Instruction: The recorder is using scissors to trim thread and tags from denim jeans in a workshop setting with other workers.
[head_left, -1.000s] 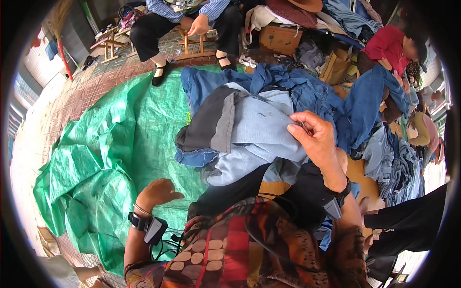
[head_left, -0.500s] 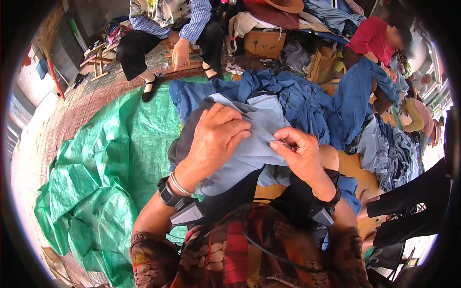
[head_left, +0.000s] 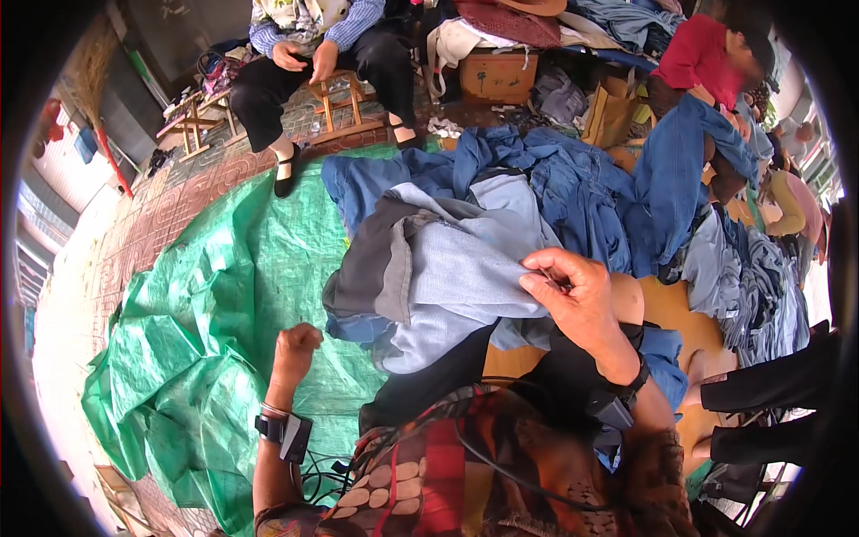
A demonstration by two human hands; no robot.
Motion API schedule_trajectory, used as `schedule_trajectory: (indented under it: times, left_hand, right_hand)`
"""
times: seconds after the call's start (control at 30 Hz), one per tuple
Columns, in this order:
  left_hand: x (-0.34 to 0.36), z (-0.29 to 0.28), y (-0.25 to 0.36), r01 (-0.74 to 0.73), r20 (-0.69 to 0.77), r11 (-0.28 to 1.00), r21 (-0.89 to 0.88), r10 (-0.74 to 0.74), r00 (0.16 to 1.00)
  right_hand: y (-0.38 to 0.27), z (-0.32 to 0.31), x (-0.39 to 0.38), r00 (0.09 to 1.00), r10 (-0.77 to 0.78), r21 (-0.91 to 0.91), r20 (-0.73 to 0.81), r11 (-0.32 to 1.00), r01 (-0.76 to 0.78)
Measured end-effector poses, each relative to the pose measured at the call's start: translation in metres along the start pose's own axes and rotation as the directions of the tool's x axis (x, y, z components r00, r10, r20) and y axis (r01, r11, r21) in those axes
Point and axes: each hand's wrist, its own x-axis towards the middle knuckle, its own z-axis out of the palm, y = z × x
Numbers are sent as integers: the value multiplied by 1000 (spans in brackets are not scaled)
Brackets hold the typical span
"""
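My right hand (head_left: 573, 295) pinches at the light blue garment (head_left: 461, 268) on my lap; a small dark item among the fingers is too small to name. My left hand (head_left: 297, 345) is off the garment at the left, over the green tarp, curled closed; whether it holds anything is hidden. A dark grey piece of cloth (head_left: 362, 264) lies on the garment's left part. Bunched darker blue jeans (head_left: 573, 197) lie just beyond.
A seated person (head_left: 318, 58) faces me; a person in red (head_left: 689, 63) is at back right. A green tarp (head_left: 174, 349) spreads on brick paving (head_left: 161, 215). A wooden box (head_left: 497, 76), piled garments (head_left: 747, 295) and another person's dark-trousered legs (head_left: 761, 385) surround me.
My left hand rose onto the garment half a second ago and has since withdrawn down-left to over the tarp. My right hand stays pinched at the garment, slightly lower than a second ago.
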Motion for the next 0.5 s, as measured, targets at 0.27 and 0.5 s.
schedule_trajectory:
  times: [0.27, 0.5]
  left_hand:
    - [-64, 48, -120, 66, 296, 925, 374, -186, 937]
    - [69, 7, 5, -19, -76, 978, -209, 3, 997]
  right_hand:
    - [2, -5, 5, 995, 47, 29, 88, 998, -50]
    - [3, 2, -4, 994, -80, -99, 69, 991, 86]
